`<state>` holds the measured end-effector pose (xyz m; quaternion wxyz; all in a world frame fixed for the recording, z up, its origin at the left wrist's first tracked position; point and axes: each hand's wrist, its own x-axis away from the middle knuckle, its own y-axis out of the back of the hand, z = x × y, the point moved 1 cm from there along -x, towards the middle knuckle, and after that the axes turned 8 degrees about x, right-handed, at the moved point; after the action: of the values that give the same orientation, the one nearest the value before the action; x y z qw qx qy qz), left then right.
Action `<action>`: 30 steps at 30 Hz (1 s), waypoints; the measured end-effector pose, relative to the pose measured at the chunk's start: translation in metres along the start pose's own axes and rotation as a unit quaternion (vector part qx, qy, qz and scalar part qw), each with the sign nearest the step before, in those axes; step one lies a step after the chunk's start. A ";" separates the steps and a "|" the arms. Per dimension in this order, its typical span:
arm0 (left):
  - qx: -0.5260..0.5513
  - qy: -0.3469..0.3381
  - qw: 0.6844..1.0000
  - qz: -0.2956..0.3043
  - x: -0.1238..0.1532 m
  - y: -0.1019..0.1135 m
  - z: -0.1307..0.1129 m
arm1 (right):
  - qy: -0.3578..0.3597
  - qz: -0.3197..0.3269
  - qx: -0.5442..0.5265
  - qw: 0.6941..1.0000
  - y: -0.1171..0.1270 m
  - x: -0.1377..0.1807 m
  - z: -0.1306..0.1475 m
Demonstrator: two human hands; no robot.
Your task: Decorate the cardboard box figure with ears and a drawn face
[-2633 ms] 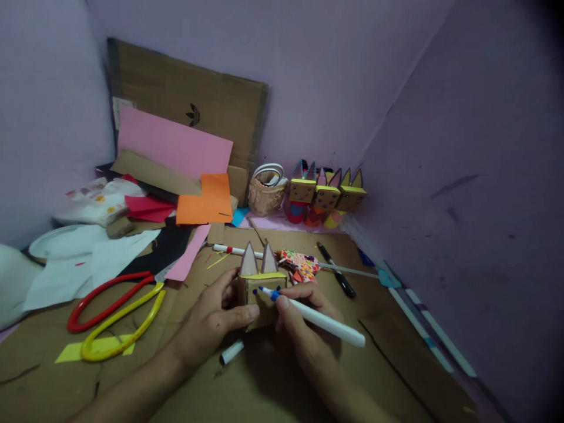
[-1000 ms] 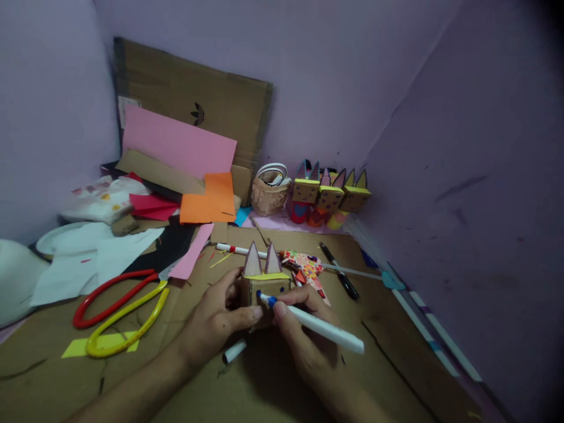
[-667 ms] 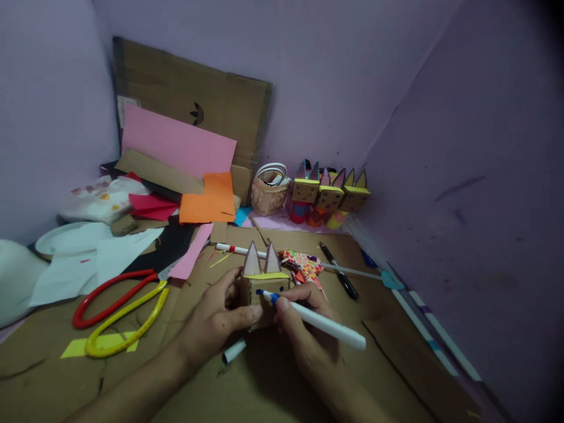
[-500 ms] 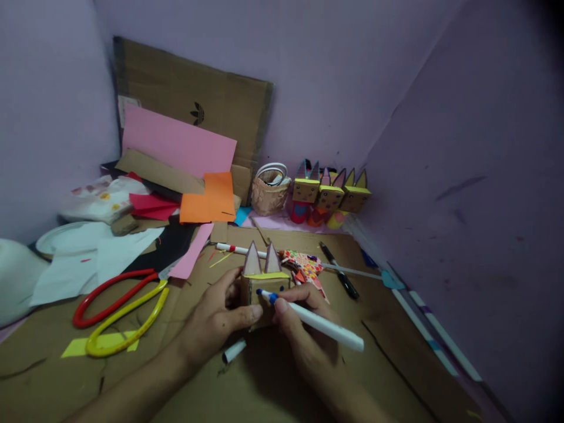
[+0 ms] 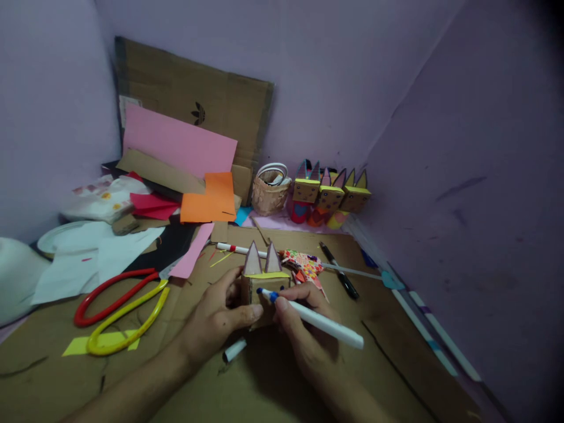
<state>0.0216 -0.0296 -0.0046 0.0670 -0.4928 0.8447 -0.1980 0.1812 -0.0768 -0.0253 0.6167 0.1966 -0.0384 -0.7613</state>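
Presently, left hand clasps box, 6 o'clock of view centre; right hand pinches marker, nib at box front's 10 o'clock. Likely inking step; next stroke calls for steadiness.

Left hand curled; right fingers apparently pinched

1. I face a purple back wall.
2. It meets a left wall and a smudged right wall, both purple, beside me.
3. Brown cardboard spreads flat before me.
4. My light is rather dim.
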 end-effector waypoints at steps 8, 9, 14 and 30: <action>-0.009 0.011 1.000 -0.012 0.001 -0.001 -0.001 | 0.011 -0.002 0.027 1.000 0.001 -0.001 0.003; -0.010 0.011 1.000 -0.013 0.001 -0.001 -0.001 | 0.008 -0.002 0.028 1.000 0.001 -0.001 0.002; -0.009 0.008 1.000 -0.006 0.000 0.000 0.000 | -0.017 -0.002 0.004 1.000 0.002 0.000 0.000; -0.004 0.003 1.000 -0.007 -0.001 -0.002 -0.001 | -0.015 -0.007 0.011 1.000 0.001 -0.001 0.001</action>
<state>0.0229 -0.0296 -0.0032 0.0614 -0.4985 0.8420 -0.1967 0.1815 -0.0762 -0.0236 0.6088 0.1921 -0.0542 -0.7678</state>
